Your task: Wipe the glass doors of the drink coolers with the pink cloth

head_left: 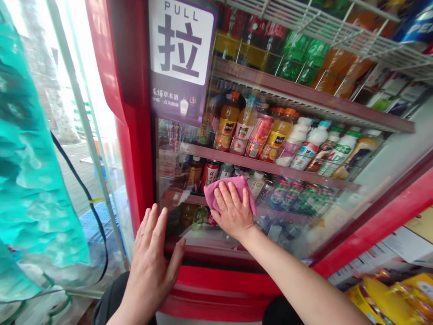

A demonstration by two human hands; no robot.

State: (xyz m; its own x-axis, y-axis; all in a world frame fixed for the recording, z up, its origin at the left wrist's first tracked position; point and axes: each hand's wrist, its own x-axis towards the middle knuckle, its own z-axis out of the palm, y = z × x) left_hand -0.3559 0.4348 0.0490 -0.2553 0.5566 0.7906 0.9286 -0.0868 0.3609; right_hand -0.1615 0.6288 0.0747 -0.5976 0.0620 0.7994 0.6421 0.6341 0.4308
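Seen from the head camera, a person's right hand lies spread and pressed flat on a pink cloth, holding it to the glass door of a red drinks cooler. The cloth's long side runs roughly level across the glass, with the right hand directly on it and nearer than the other. Just left of the cloth, the left hand, also spread, rests flat against the door's lower corner, empty. Above the cloth is a purple-and-white "PULL" sticker. Behind the glass, bottled drinks line a shelf. Further left of the cloth hangs a teal plastic curtain.
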